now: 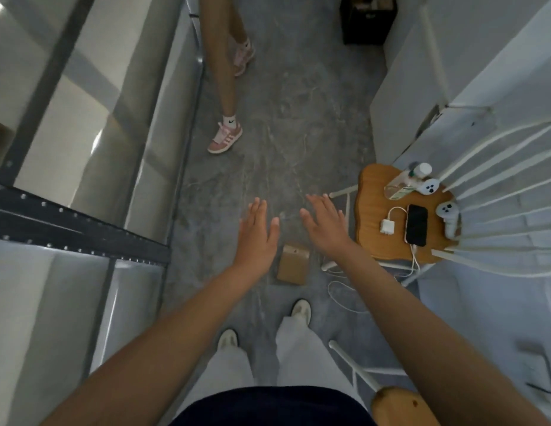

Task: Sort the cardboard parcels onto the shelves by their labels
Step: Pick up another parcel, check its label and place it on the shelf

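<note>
Floor: grey concrete floor (299,118) is running between metal shelves (83,229) and walls.
Parcels: one cardboard parcel (293,264) is lying by my feet.
Hands: I am holding my left hand (257,236) and right hand (325,222) spread, empty, above it.
Chairs: two.

Floor (299,124) grey, mottled with paler veins; parcel (293,264) plain brown cardboard; shelf frame (68,224) dark blue-black metal with pale, glossy grey panels. Chair seat (375,210) honey-orange wood on white legs and spindles, carrying a black phone (417,225), white charger (386,226) and cable, and two white controllers (429,186) with dark buttons. Wearer's trousers (299,352) light grey over off-white shoes (301,310); the other person's sneakers (225,137) pink with white stripes, socks white with a black logo.
</note>
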{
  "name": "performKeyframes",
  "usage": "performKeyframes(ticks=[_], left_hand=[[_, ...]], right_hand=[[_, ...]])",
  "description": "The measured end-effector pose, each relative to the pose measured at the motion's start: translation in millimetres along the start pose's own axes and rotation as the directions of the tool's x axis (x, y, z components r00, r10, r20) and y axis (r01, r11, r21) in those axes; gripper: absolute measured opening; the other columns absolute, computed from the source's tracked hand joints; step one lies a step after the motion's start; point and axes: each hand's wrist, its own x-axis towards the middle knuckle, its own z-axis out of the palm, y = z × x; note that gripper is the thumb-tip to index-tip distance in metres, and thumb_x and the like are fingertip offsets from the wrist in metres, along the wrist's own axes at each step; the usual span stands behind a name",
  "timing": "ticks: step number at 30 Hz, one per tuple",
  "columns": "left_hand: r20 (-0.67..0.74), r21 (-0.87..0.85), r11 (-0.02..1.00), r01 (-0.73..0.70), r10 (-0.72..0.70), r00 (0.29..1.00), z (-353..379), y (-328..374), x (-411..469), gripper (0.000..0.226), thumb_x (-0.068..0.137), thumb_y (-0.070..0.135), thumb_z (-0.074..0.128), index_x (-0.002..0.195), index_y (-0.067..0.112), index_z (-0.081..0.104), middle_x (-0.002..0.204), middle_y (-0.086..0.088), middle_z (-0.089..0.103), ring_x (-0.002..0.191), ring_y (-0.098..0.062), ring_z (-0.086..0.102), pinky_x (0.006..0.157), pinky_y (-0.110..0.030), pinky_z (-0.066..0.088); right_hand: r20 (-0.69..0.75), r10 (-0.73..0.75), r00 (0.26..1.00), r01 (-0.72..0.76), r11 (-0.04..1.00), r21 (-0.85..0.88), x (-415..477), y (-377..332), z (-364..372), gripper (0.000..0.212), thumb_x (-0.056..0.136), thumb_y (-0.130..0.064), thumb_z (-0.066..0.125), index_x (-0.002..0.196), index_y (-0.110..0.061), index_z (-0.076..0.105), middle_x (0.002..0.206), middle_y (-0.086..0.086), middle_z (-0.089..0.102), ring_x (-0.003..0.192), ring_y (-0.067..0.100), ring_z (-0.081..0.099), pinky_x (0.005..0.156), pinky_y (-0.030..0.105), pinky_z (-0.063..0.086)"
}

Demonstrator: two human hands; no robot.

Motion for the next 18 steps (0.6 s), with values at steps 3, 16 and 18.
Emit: performKeyframes(ticks=[3, 16, 18], left_hand=[[0.002, -0.028, 0.997, 0.072, -0.072, 0.997, 25, -3, 11, 0.057, 0.11, 0.03, 0.032, 0.161, 0.009, 0.017, 0.172, -0.008, 0.01, 0.159, -0.02, 0.005, 0.125, -0.033, 0.0], [0.141, -0.118, 0.831, 0.544, -0.528, 0.837, 118, -102, 22, 0.054, 0.108, 0.02, 0.04, 0.158, 0.007, 0.026, 0.167, -0.011, 0.026, 0.153, -0.029, 0.029, 0.125, -0.037, 0.021], [0.154, -0.13, 0.799, 0.586, -0.568, 0.809, 128, -116, 39, 0.054, 0.108, 0.022, 0.04, 0.159, 0.01, 0.028, 0.167, -0.009, 0.026, 0.152, -0.029, 0.03, 0.124, -0.037, 0.023]], right_hand=[[0.058, 0.036, 0.998, -0.037, 0.999, 0.008, 20, 29, 3, 0.053, 0.107, -0.038, 0.033, 0.155, -0.016, 0.03, 0.166, 0.005, 0.02, 0.156, 0.02, 0.005, 0.124, 0.051, 0.004], [0.29, 0.245, 0.925, -0.267, 0.963, 0.038, 68, 152, 103, 0.049, 0.106, -0.036, 0.04, 0.15, -0.014, 0.039, 0.154, 0.014, 0.041, 0.142, 0.033, 0.04, 0.113, 0.052, 0.035], [0.287, 0.297, 0.911, -0.335, 0.938, 0.091, 83, 164, 115, 0.047, 0.106, -0.033, 0.04, 0.148, -0.012, 0.043, 0.149, 0.016, 0.044, 0.136, 0.034, 0.046, 0.111, 0.052, 0.038]])
